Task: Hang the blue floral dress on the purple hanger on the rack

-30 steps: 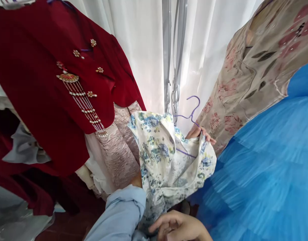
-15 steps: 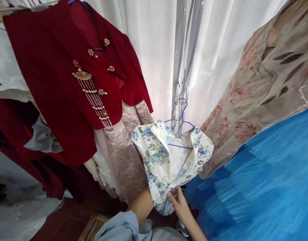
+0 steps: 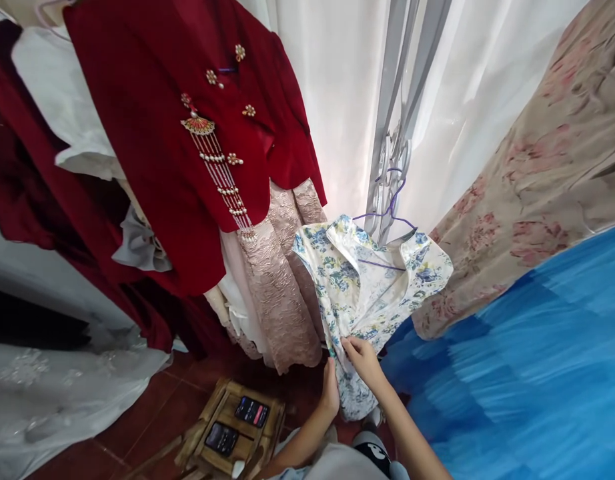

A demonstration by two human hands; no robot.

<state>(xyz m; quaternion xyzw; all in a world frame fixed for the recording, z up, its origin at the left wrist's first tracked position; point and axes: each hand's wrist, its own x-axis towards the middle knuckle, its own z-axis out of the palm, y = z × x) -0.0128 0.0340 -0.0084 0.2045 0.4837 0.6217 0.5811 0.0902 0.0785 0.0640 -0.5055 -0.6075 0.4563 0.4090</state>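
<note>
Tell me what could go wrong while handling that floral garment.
The floral garment might slip off the purple hanger if the right hand, pinching its front, tugs too hard: it gapes wide on top. Also, two phones lie on the wooden stool near the left arm, so a bump could knock them off.

We count one floral top (image 3: 337,287) and one purple hanger (image 3: 391,211) right of centre; one red jacket (image 3: 157,167), four flower brooches (image 3: 249,110) and one tassel pin (image 3: 212,158) at upper left; two phones (image 3: 221,439) and one stool (image 3: 275,411) at lower left of centre.
</note>
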